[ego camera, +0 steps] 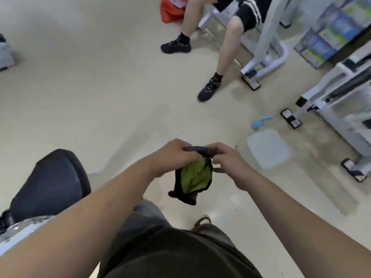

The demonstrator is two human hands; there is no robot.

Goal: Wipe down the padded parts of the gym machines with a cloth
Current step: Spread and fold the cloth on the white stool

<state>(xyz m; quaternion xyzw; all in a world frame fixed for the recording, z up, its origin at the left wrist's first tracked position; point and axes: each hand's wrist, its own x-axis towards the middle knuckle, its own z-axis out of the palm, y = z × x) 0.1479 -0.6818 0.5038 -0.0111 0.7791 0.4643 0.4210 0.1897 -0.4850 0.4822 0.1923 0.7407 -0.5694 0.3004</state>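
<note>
**Cloth held in both hands, clear of the pad**

The left hand [174, 155] is gripping the top edge of the cloth [195, 177], with its fingers curled round the dark rolled hem. The right hand [226, 161] is pinching the same edge just beside it, fingertips bunched together on the fabric. The two hands are nearly touching.

The cloth is hanging down between them in mid-air, above the floor [80, 97] and in front of the person's body. Its green face is showing inside a black border.

The dark padded seat [52, 183] is sitting at lower left, well apart from the cloth.

Further off, a seated person's legs [230, 47] are resting by a white machine frame [267, 47]. A second white frame [325, 97] is standing at right. A pale translucent lid [267, 149] and a small blue object [261, 122] are lying on the floor near it.
</note>
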